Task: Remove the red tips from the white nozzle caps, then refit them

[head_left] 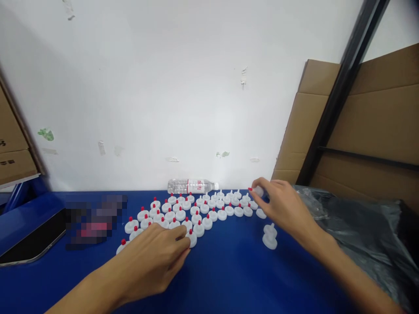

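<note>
Several white round nozzle caps [221,213] stand in close rows on the blue table, many with small red tips pointing up. My left hand [157,253] is closed at the near end of the rows, its fingertips pinching the edge of a red-tipped nozzle cap [193,239]. At the right, my right hand [278,198] holds another nozzle cap [259,191] between thumb and fingers, tilted so that its red tip points left. Two white nozzle caps without red tips [269,241] sit close together below the right hand. Some caps are hidden behind my left hand.
A clear plastic bottle [178,186] lies against the white wall behind the caps. Dark plastic sheeting [356,235] and cardboard [376,126] are at the right. A black-topped object [36,240] and a blurred-out item [98,222] lie at the left on the blue table [225,270].
</note>
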Motion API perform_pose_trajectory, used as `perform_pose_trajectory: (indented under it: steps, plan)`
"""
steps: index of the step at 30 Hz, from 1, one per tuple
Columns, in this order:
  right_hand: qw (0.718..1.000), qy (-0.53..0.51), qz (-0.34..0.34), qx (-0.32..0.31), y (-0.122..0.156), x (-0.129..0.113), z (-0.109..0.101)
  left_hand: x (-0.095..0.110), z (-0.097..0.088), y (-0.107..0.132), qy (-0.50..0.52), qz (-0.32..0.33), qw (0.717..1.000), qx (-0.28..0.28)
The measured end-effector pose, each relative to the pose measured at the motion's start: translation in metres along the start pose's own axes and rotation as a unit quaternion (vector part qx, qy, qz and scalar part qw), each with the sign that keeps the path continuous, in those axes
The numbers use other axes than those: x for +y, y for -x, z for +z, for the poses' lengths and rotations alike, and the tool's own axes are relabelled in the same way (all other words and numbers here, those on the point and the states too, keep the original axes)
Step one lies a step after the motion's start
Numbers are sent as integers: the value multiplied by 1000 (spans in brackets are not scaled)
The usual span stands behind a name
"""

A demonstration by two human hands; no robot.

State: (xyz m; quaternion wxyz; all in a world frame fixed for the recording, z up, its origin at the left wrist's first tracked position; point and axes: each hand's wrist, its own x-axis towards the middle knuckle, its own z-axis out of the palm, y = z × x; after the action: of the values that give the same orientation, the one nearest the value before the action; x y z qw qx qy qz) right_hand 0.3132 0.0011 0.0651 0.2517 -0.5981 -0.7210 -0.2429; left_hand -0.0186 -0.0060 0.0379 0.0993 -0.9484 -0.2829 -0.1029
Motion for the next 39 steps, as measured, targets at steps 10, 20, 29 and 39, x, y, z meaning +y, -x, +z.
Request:
perform_pose_trajectory:
  steps: [10, 20, 29, 39]
  plan:
    - [971, 62, 132, -189, -4, 33, 14, 3, -2, -2, -59, -35, 993, -97]
    - [950, 41, 130, -280, 1, 26, 29, 9, 3, -1, -44, -54, 990, -121]
    - [950, 78, 170, -252, -2, 33, 22, 12, 5, -1, -32, -53, 987, -145]
    - [956, 57, 152, -244, 7, 49, 40, 12, 8, -1, -50, -39, 992, -110]
